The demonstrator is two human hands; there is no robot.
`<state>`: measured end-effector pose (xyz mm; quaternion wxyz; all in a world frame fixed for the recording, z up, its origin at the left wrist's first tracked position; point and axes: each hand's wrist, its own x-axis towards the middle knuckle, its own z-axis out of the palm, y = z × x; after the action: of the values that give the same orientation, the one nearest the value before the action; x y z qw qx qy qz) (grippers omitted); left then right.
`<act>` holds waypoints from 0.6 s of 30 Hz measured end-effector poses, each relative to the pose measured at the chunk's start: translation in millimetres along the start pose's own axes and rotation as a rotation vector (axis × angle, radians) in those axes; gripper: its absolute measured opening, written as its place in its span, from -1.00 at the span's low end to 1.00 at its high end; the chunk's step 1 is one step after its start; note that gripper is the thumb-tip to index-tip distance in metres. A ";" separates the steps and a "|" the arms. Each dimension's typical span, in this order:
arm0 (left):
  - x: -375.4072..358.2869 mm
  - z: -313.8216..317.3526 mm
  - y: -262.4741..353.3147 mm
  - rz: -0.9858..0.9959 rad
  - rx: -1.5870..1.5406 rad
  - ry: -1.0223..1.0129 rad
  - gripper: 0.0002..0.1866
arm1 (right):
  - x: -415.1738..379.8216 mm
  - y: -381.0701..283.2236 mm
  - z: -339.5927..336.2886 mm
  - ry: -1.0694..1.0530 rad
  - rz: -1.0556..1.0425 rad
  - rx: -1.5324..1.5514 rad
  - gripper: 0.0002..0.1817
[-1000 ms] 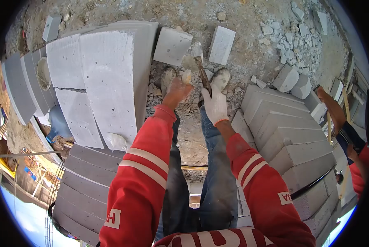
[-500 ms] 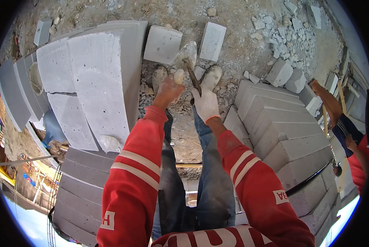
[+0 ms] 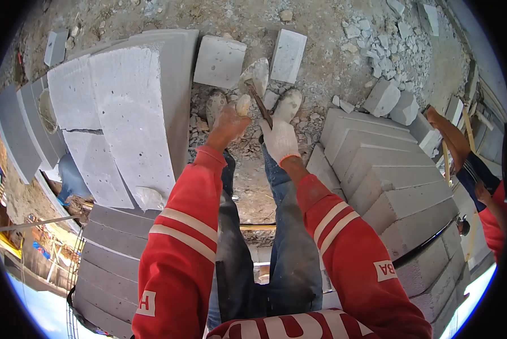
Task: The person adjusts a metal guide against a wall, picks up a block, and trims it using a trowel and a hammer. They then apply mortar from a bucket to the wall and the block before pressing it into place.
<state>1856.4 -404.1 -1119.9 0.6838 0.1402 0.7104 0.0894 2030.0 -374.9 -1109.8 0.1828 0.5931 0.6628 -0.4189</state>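
My left hand, bare, is closed around a pale, rounded handle whose end shows above the fingers. My right hand, in a white glove, grips a narrow brown metal tool. This tool slants up to a whitish trowel blade; how handle, tool and blade join is unclear. Both hands are close together over the rubble, just below my dusty shoes. Beyond the blade, a squarish grey block lies on the left and a narrower block on the right.
Large grey blocks stand stacked on the left, with a long block stack on the right. Broken pieces lie at the upper right. A co-worker's arm reaches in from the right edge, near wooden strips.
The view has shifted slightly, moving most things a little left. Both hands keep their grips, and the blade stays between the two loose blocks.
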 end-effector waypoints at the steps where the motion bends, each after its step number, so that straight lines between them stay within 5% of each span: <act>1: 5.6 5.0 -11.6 0.001 0.004 0.009 -0.60 | -2.4 -6.0 -2.6 0.001 -0.008 0.006 -0.65; 3: 20.1 23.6 -44.3 0.111 0.230 0.323 -0.57 | -8.8 -15.3 -4.9 0.117 0.093 0.384 -0.60; 5: 4.2 11.0 -21.6 0.035 0.101 0.139 -0.53 | -13.4 -8.2 4.1 0.251 0.082 0.384 -0.60; 7: 8.3 13.9 -19.9 -0.019 -0.023 -0.033 -0.49 | -3.5 4.7 13.2 0.006 -0.002 -0.001 -0.65; 9: 27.0 26.0 -49.8 0.042 0.063 0.178 -0.44 | -8.5 -1.2 9.6 0.024 -0.020 -0.021 -0.65; 12: 28.4 25.7 -56.5 0.058 0.085 0.186 -0.44 | -19.2 -10.5 5.5 0.260 0.007 0.472 -0.59; 15: 19.6 19.2 -38.0 0.098 -0.001 0.122 -0.44 | -8.2 8.3 6.0 0.038 -0.025 -0.008 -0.65; 18: 24.7 28.5 -47.2 0.115 0.161 0.338 -0.44 | -9.4 0.0 -2.3 0.163 -0.014 0.228 -0.62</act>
<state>1880.6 -442.6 -1159.7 0.5351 0.2178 0.8108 0.0933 2032.7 -379.1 -1101.6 0.0566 0.6375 0.6277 -0.4432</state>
